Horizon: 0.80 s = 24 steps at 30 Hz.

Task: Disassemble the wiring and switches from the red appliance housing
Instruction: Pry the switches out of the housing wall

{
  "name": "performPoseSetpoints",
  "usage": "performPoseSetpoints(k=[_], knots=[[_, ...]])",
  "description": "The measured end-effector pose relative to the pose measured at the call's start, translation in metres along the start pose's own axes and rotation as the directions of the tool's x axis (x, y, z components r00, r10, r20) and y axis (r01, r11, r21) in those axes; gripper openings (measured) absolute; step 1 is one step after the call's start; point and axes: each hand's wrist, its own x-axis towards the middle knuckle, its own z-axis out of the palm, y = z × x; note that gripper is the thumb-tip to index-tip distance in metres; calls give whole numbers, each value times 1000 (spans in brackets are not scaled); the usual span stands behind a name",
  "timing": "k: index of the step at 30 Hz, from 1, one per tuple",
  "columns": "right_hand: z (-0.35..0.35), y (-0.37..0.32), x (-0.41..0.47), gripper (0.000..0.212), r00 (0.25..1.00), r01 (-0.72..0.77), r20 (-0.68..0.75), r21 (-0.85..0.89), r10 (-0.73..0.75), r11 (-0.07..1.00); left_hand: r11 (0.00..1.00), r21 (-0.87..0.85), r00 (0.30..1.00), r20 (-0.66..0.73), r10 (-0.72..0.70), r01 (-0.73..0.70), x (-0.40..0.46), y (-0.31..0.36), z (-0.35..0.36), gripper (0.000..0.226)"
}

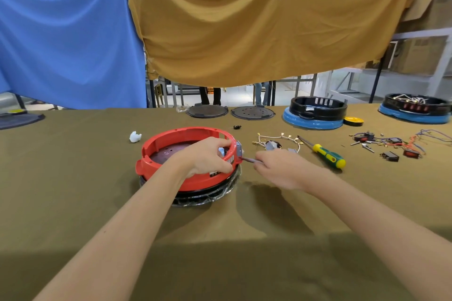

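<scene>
Red housing (156,154): our left hand (208,156) clamps its rim; right hand (281,168) pinches the cable (248,159). We advise pulling straight outward, bracing firmly.

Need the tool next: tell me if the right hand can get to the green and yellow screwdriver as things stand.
Probably yes. The screwdriver lies bare on the cloth just beyond the right hand, nothing between them. But that hand is pinching a dark cable at the red housing and must let go first.
</scene>
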Motion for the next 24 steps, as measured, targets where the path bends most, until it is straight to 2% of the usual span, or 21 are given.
performPoseSetpoints(k=[2, 4, 6, 8, 10, 13, 16, 20, 22, 24], knots=[[10, 7, -5, 27, 994, -106, 50, 309, 95, 945, 1000, -2, 1000, -13, -6, 6, 1, -1, 1, 78], [17, 8, -5, 23, 985, -160, 34, 569, 171, 807, 1000, -8, 1000, -28, 0, 0, 1, -1, 2, 73], [20, 1, 1, 23, 972, -93, -82, 724, 220, 683, 999, -33, 1000, -30, 9, -10, 1, -1, 2, 64], [22, -8, 10, 28, 957, 31, -196, 800, 213, 599, 998, -60, 1000, -17, 21, -22, 0, -1, 2, 59], [24, -15, 20, 31, 958, 102, -230, 830, 170, 549, 998, -55, 1000, -6, 31, -31, -1, -2, 2, 69], [33, -20, 33, 17, 930, 140, -319, 770, 185, 622, 998, -57, 999, 3, 38, -38, 0, -3, 2, 84], [41, -19, 35, 12, 901, 162, -388, 715, 193, 680, 996, -84, 999, 1, 43, -43, 0, -4, 2, 84], [46, -22, 31, 19, 889, 179, -434, 619, 143, 764, 997, -55, 999, -23, 47, -48, 0, -2, 3, 83], [47, -26, 29, 21, 883, 195, -452, 601, 128, 775, 998, -42, 998, -17, 56, -57, -2, 0, 3, 82], [46, -26, 27, 26, 854, 204, -490, 628, 178, 751, 997, -26, 997, -13, 69, -70, -3, 1, 3, 82]])
